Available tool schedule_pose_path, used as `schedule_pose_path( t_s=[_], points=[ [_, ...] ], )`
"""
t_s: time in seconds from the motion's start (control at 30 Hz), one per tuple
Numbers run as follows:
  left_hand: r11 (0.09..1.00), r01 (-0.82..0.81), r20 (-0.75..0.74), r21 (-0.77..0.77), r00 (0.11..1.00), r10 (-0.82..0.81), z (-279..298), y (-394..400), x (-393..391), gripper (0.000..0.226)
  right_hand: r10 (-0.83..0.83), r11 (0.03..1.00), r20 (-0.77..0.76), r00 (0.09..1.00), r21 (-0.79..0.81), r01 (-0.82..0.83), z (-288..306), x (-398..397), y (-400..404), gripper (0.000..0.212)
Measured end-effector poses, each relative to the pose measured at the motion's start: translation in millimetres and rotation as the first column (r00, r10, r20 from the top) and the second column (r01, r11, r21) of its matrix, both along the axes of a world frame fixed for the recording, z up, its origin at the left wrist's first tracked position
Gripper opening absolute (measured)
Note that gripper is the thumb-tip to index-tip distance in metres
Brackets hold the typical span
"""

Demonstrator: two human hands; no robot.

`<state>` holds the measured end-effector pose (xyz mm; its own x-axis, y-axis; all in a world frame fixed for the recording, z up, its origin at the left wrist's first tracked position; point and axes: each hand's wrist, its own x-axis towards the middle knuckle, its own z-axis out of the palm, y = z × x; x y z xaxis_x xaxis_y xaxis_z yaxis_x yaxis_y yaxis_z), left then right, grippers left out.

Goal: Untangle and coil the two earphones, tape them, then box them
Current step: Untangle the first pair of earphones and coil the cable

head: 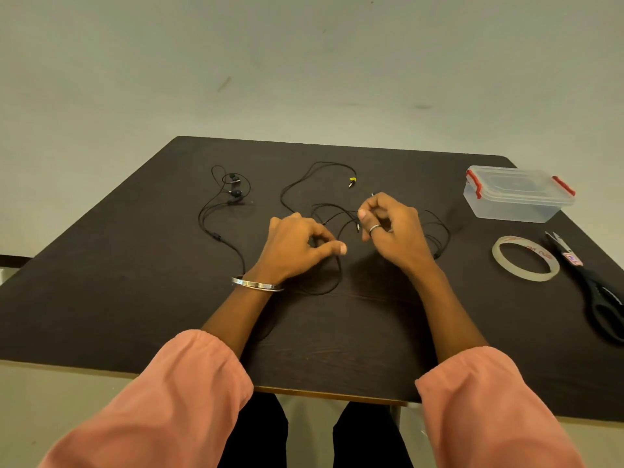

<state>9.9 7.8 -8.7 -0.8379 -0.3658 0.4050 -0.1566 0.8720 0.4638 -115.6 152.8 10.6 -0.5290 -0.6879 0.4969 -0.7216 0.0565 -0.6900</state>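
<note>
Two black earphones lie loose and tangled on the dark table (135,265). One pair of earbuds (233,186) sits at the far left, and its cable (216,236) runs down toward my left wrist. A yellow-tipped jack (352,181) lies at the far middle. My left hand (293,246) pinches a cable loop (338,275) between thumb and fingers. My right hand (393,228) is raised slightly to its right and pinches cable strands (341,214) at its fingertips. More cable (442,231) trails out to the right of that hand.
A clear plastic box (516,194) with red clips stands lidded at the far right. A roll of clear tape (525,259) lies nearer, with black scissors (597,292) beside it at the right edge. A wall rises behind the table.
</note>
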Motion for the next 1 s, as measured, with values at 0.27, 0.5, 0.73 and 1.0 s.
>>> schedule_pose_path(
  t_s=[0.27, 0.5, 0.73, 1.0],
  points=[
    [0.979, -0.029, -0.046, 0.201, 0.998, 0.039, 0, -2, -2, 0.023, 0.228, 0.972, 0.308, 0.924, -0.121, -0.2, 8, -2, -2, 0.015],
    [0.95, -0.095, -0.054, 0.297, 0.992, 0.116, -4, -7, -6, 0.008, 0.212, 0.971, 0.299, 0.93, -0.171, -0.166, 6, -2, -5, 0.015],
    [0.964, -0.206, 0.051, 0.166, 0.978, 0.2, -4, -6, -9, 0.022, 0.054, 0.961, 0.272, 0.961, -0.277, 0.024, 8, -11, 1, 0.015],
    [0.946, -0.279, -0.014, 0.164, 0.958, 0.285, -8, -10, -9, 0.032, -0.101, 0.826, 0.457, 0.884, -0.457, 0.33, 15, -8, 17, 0.018]
  ],
)
